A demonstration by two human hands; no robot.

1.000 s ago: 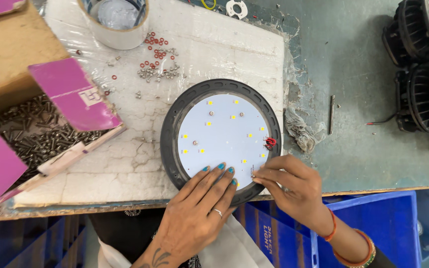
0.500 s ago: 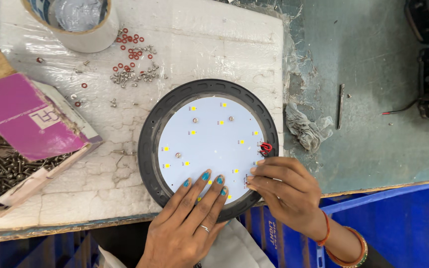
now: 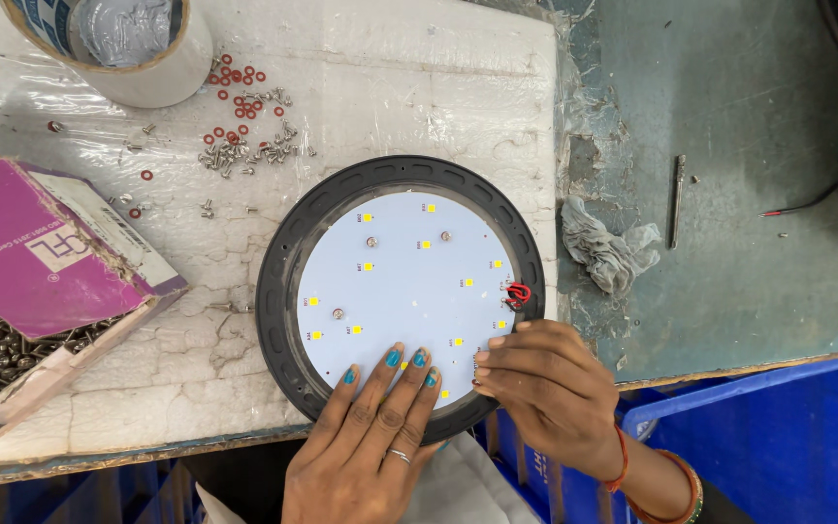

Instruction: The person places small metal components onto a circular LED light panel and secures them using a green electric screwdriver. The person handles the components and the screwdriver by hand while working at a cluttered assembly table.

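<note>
Left hand [image 3: 366, 442] lies flat and open on the lamp [image 3: 400, 296] at 6 o'clock, steadying it on the worktop [image 3: 729, 146]; right hand [image 3: 545, 388] pinches its rim at 4 o'clock, below the red wire [image 3: 517, 293].

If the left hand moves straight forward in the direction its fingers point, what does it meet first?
The left hand lies flat on the white round LED board, fingers pointing up and slightly right. Sliding on, it would probably first meet a small yellow LED chip, then the screw farther up.
</note>
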